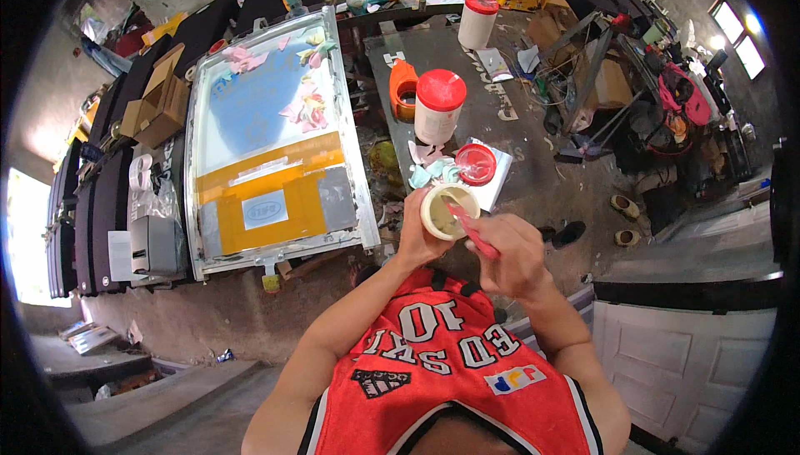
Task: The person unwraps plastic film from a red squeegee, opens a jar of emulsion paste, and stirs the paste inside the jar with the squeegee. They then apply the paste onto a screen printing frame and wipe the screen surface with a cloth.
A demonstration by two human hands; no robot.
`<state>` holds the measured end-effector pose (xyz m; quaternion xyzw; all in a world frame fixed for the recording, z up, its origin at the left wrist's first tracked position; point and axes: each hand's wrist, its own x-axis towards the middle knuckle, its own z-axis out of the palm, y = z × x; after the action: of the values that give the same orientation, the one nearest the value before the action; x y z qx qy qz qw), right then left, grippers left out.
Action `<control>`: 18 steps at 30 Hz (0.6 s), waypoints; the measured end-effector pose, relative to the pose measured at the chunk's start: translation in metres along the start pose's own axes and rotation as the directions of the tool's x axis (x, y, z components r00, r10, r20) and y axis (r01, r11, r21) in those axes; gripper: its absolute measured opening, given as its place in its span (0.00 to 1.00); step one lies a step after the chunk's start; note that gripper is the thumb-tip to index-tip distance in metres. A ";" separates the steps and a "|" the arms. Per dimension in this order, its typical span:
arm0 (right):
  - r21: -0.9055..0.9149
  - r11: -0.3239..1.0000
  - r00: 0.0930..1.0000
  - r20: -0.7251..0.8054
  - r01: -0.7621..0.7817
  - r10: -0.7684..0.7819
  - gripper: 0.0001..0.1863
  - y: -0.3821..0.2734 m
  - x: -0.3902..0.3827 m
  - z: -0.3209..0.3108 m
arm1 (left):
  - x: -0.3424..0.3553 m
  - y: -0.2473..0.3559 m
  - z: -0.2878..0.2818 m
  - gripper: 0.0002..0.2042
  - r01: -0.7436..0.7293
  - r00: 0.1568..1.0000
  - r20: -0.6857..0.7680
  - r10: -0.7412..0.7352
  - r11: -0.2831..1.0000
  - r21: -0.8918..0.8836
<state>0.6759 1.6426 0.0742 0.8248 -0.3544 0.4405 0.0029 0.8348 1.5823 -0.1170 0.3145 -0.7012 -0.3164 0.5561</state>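
Note:
My left hand [419,234] is wrapped round the side of a white plastic tub [430,223], keeping it tilted in front of my chest. Pale, creamy stuff coats the inside of the tub. In my right hand [515,257], the fingers close on a red-handled tool [481,240] whose far end reaches into the tub; its tip is hidden, so its exact kind is unclear. Just beyond the tub, a round red lid [476,163] rests on a white sheet [502,178], beside crumpled pale green and pink scraps [433,173].
To the left lies a screen-printing frame [348,134] with orange tape and crumpled pastel scraps on it. White tubs with red lids, one nearer [437,117] and one farther [477,30], stand on the dark table beside an orange ring-shaped holder [403,92]. Metal bars and clutter [596,72] lie right.

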 end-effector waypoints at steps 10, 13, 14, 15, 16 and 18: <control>0.095 0.993 0.998 -0.006 -0.063 0.064 0.19 0.014 -0.001 0.006 | -0.002 0.007 -0.005 0.52 0.071 0.997 0.007 -0.071 0.971 -0.228; 0.151 0.978 0.989 -0.006 -0.144 0.147 0.17 0.017 -0.006 0.014 | -0.008 0.004 -0.007 0.52 0.222 0.975 0.073 -0.210 0.924 -0.312; 0.171 0.977 0.991 0.005 -0.130 0.131 0.19 0.017 -0.008 0.014 | -0.010 0.004 -0.008 0.52 0.168 0.986 0.050 -0.160 0.946 -0.278; 0.199 0.971 0.991 0.010 -0.131 0.132 0.20 0.016 -0.010 0.014 | -0.009 0.003 -0.009 0.52 0.105 0.995 0.034 -0.099 0.948 -0.299; 0.232 0.964 0.991 0.031 -0.134 0.130 0.21 0.015 -0.011 0.013 | -0.010 0.003 -0.010 0.52 0.055 0.998 0.006 -0.055 0.978 -0.199; 0.235 0.964 0.992 0.033 -0.127 0.123 0.22 0.014 -0.013 0.012 | -0.007 0.003 -0.012 0.51 -0.042 0.999 -0.038 0.038 0.991 -0.129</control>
<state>0.6714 1.6356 0.0530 0.7992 -0.3506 0.4715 -0.1265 0.8475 1.5886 -0.1166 0.2690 -0.6754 -0.3445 0.5939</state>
